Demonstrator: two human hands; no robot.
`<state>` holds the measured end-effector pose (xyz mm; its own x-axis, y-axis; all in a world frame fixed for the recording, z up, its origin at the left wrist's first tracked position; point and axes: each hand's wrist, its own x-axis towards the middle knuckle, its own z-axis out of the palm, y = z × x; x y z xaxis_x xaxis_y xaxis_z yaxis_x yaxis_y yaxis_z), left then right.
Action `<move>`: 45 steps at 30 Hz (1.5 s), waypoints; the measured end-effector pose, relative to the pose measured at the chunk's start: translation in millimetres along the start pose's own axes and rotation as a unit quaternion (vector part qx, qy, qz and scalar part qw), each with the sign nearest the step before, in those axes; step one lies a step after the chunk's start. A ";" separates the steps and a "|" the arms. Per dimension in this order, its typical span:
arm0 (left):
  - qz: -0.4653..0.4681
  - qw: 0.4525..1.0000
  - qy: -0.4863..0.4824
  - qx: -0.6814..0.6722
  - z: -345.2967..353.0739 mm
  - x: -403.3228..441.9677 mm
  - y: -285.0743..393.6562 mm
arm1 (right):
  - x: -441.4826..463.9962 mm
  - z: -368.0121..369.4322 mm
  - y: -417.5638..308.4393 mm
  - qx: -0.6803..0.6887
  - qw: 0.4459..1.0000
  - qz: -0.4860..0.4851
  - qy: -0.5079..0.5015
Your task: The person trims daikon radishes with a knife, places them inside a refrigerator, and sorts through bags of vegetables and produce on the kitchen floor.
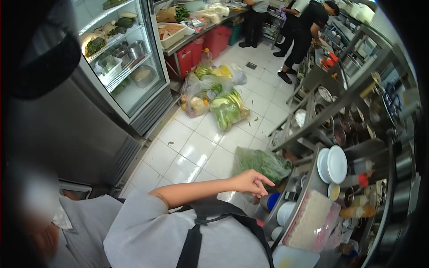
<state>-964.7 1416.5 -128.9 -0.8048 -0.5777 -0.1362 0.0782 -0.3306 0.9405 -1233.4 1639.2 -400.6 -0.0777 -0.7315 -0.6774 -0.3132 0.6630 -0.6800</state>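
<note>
Head camera: the wearer's left hand [254, 183] is held out across the body toward the steel counter [313, 177], index finger stretched, the others loosely bent, nothing seen in its grasp. The right hand is out of sight, so I cannot tell how its fingers stand. Beside the wearer, at the left, is a person in a grey shirt [85, 223].

At the counter's near corner lies a white board [297, 258]; next along its left edge come a plastic-wrapped tray [310, 219], then a stack of white plates [336, 164]. Below that edge are a blue tub [271, 201] and white bowls [286, 213].

Just beyond the fingers, a clear bag of green leaves [259, 161] sits on the floor [192, 147], near the counter's left edge. The hand overlaps it in view; whether they touch, I cannot tell. It should be soft and fairly light for its bulk, the thin plastic slippery, the leaves easily bruised: best gathered by loose plastic at the top, a palm underneath, not squeezed round the middle.

Farther off, bagged vegetables [228, 109] on the floor look heavier. Past the fridge [159, 56] stand red bins [216, 40] and a co-worker in black [308, 31].
</note>
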 end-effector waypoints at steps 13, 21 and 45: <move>-0.080 0.834 0.468 0.281 -406.1 -20.5 -132.5 | 287.4 -33.0 -138.2 -0.024 0.989 0.144 -0.035; -0.594 0.606 0.465 -0.253 -378.0 -205.6 -229.4 | 477.7 21.4 -397.8 0.011 0.990 -0.081 -0.117; -0.245 0.885 0.271 0.289 -833.6 421.2 -37.7 | 794.0 -223.2 -591.4 0.109 0.977 0.183 -0.012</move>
<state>-816.2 563.5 -481.2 -0.2459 -0.7961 -0.5530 -0.6424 -0.2934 0.7080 -1321.1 630.7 -473.8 -0.1228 -0.4367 -0.8912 -0.0594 0.8996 -0.4326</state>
